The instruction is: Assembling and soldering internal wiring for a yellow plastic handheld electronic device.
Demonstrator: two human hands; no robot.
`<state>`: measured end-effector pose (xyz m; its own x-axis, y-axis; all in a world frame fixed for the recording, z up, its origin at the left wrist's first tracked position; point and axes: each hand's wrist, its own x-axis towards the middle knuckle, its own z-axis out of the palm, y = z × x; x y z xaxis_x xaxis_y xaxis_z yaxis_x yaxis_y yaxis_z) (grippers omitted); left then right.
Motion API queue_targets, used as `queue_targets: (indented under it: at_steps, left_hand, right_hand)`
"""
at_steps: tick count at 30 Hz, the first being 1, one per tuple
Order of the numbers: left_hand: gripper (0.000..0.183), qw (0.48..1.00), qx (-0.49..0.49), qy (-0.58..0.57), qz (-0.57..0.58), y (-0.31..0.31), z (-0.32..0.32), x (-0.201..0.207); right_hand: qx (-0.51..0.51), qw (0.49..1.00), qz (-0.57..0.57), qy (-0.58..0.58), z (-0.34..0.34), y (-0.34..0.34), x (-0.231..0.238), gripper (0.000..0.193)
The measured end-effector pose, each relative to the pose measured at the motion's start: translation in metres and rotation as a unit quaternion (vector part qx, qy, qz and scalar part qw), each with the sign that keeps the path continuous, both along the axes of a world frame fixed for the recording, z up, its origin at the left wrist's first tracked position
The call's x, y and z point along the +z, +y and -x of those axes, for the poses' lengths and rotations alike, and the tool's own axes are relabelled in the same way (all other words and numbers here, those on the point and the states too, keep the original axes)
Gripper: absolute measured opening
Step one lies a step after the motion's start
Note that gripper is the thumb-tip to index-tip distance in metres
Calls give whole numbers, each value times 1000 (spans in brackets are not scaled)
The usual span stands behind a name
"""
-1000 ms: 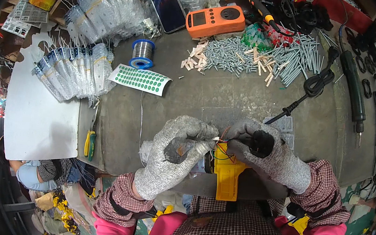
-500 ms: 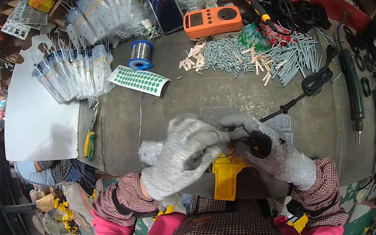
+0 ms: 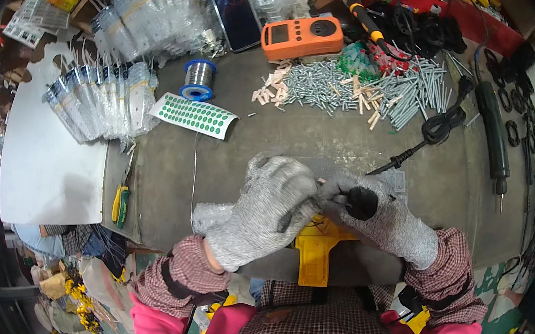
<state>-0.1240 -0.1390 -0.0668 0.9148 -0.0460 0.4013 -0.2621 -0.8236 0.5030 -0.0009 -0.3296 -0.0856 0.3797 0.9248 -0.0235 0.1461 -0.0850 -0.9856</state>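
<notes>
Both my hands wear grey knit gloves and meet above the near edge of the dark work mat. My left hand point(image 3: 265, 210) is closed, its fingertips pinched against those of my right. My right hand point(image 3: 391, 222) is curled in as well, with a black patch showing on the glove. Whatever small piece sits between the fingertips is hidden. Just below them lies a yellow plastic housing point(image 3: 314, 263), its handle-like end toward me; thin dark wires show at its top. Beside my left wrist rests a clear bubble-wrap piece point(image 3: 209, 217).
Behind lie screws point(image 3: 321, 87), an orange meter point(image 3: 302, 38), a phone point(image 3: 236, 15) and a solder spool point(image 3: 198, 80). Left are a green-dotted sticker sheet point(image 3: 193, 115), bagged parts point(image 3: 99, 96) and yellow-green pliers point(image 3: 120, 205). A dark power screwdriver point(image 3: 495, 131) hangs right, near a black cable point(image 3: 443, 125).
My hands stay together over the yellow housing, with the left fingers shifting slightly and curling more. The whole view has moved a little.
</notes>
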Motion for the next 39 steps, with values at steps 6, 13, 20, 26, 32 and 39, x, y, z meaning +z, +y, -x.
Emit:
queue_targets:
  at_steps: [6, 13, 20, 26, 32, 39]
  left_hand:
    - [24, 939, 109, 41, 324, 24, 19, -13]
    - [19, 971, 89, 184, 128, 56, 26, -2]
    - [30, 915, 403, -37, -11, 258, 10, 0]
    - [24, 816, 523, 98, -226, 245, 94, 32]
    - [37, 850, 483, -2, -209, 278, 193, -43]
    - [30, 859, 369, -141, 326, 153, 110, 26]
  right_hand:
    - [5, 995, 78, -54, -5, 6, 13, 16]
    - [12, 986, -48, -160, -9, 5, -5, 16]
    - [-31, 995, 43, -81, 7, 19, 30, 21]
    - [-60, 987, 14, -150, -1, 14, 29, 18]
    - [-26, 984, -17, -173, 10, 15, 31, 18]
    - [-170, 985, -34, 19, 7, -9, 38, 19]
